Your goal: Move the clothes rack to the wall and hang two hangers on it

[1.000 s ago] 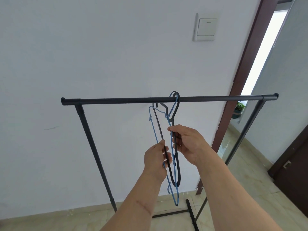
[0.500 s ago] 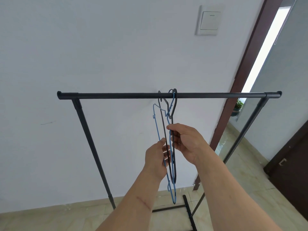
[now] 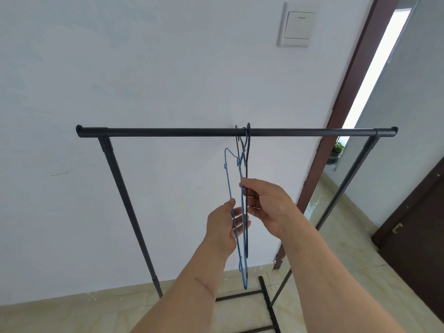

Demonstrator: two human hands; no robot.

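Note:
The black clothes rack [image 3: 168, 132] stands against the white wall, its top bar level across the view. A blue wire hanger [image 3: 227, 179] and a black hanger [image 3: 246, 164] hang edge-on, their hooks over the bar right of its middle. My left hand [image 3: 224, 225] pinches the blue hanger's wire below the bar. My right hand [image 3: 266, 204] pinches the wires of the hangers a little higher, thumb and forefinger closed on them; the black wire passes through its fingers.
A light switch [image 3: 298, 25] sits high on the wall. A brown door frame [image 3: 346, 92] and a bright opening with a potted plant [image 3: 336, 152] lie to the right. A dark door [image 3: 418, 224] stands at the far right. The floor is beige tile.
The hangers' hooks have settled lower onto the bar and the hangers now hang straighter. Both hands stay on the wires, shifted slightly apart.

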